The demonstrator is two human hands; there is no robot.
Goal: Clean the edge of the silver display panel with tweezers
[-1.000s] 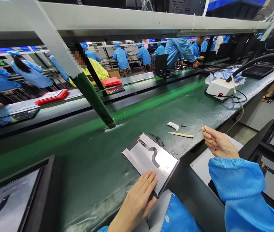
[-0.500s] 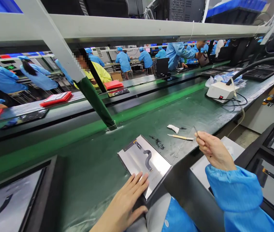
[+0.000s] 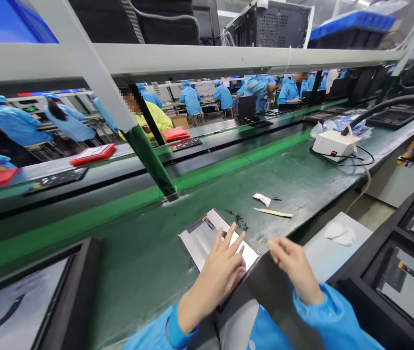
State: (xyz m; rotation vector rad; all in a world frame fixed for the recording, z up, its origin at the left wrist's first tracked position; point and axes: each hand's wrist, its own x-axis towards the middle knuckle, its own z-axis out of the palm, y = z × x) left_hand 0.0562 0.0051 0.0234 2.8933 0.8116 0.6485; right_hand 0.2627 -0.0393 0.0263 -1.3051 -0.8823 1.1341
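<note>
A flat silvery display panel (image 3: 200, 239) with a dark flex cable lies on the green bench mat near the front edge. My left hand (image 3: 221, 272) rests flat on its near right part, fingers spread. My right hand (image 3: 290, 265) hovers just right of the panel's corner, fingertips pinched together on a thin metal tool that is blurred and barely shows. Both sleeves are blue.
A wooden stick (image 3: 272, 212) and a crumpled white wipe (image 3: 262, 198) lie further back. A white box (image 3: 333, 143) with cables sits far right. Black trays with panels stand at left (image 3: 64, 291) and right (image 3: 392, 272). A slanted green post (image 3: 152, 163) meets the bench. Co-workers sit beyond the conveyor.
My right hand came down and left from beside the stick to the panel's right corner. My left hand slid up onto the panel and spread its fingers. The view tilted up.
</note>
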